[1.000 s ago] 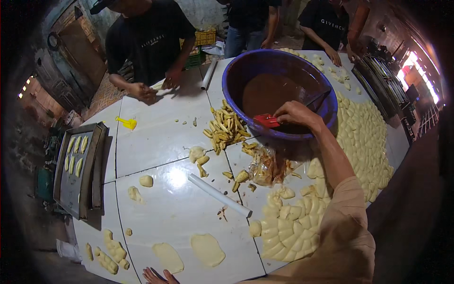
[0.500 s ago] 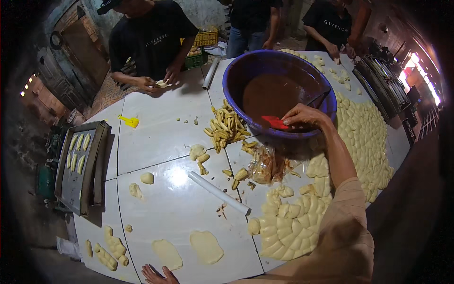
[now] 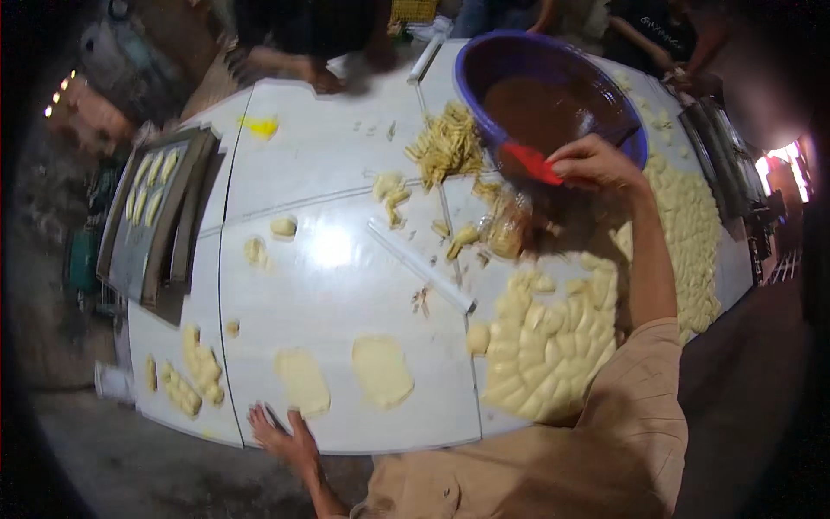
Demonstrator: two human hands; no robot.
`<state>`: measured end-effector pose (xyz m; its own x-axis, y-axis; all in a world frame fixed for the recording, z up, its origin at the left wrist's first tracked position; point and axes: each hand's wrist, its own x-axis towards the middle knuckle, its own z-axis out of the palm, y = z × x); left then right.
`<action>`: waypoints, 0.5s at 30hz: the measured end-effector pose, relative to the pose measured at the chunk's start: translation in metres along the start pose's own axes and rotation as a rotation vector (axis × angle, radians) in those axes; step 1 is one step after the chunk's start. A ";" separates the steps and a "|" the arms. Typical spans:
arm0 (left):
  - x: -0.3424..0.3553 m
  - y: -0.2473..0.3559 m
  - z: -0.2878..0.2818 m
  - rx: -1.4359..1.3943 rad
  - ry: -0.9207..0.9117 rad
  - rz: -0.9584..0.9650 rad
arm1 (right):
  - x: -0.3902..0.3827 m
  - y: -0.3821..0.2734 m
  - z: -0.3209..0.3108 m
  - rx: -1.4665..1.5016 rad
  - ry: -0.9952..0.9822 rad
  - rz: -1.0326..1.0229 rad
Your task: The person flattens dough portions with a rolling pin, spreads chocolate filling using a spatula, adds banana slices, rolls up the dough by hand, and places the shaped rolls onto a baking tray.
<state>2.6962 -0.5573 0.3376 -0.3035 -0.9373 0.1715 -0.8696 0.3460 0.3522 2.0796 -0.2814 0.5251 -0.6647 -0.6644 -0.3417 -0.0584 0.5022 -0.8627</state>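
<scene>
My right hand (image 3: 588, 163) grips a red plastic scraper (image 3: 529, 162) at the near rim of a blue-purple basin (image 3: 641, 154) of brown filling (image 3: 546, 111). Whether filling sits on the scraper is hard to tell. My left hand (image 3: 284, 437), fingers spread, lies at the table's near edge, beside a flattened oval of dough (image 3: 303, 381). To its right is a second flat dough sheet (image 3: 382, 370). A pale rolling pipe (image 3: 422, 264) rests diagonally beyond them. Right of that sits a large cluster of dough pieces (image 3: 549, 350).
Banana strips (image 3: 447, 145) are heaped left of the basin, beside a clear plastic bag (image 3: 508, 227). Trays (image 3: 156, 221) with shaped dough stand at left; a yellow tool (image 3: 261, 127) lies farther back. More dough portions (image 3: 683, 233) cover the right side. Several people stand across the table.
My right hand has lifted the red scraper from inside the basin to its near rim. My left hand shows more fully at the table edge. The whole view has shifted and is blurred.
</scene>
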 end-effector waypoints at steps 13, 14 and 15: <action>-0.003 -0.009 0.007 -0.105 0.113 0.076 | -0.098 0.015 0.255 -0.416 -0.295 -0.557; -0.003 -0.011 0.007 -0.109 0.113 0.068 | -0.109 0.015 0.274 -0.536 -0.219 -0.517; -0.003 -0.010 0.008 -0.108 0.100 0.074 | -0.118 0.017 0.285 -0.629 -0.188 -0.532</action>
<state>2.7029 -0.5583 0.3263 -0.3203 -0.9020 0.2894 -0.7974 0.4217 0.4316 2.3697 -0.3523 0.4443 -0.2995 -0.9526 -0.0533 -0.7695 0.2742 -0.5768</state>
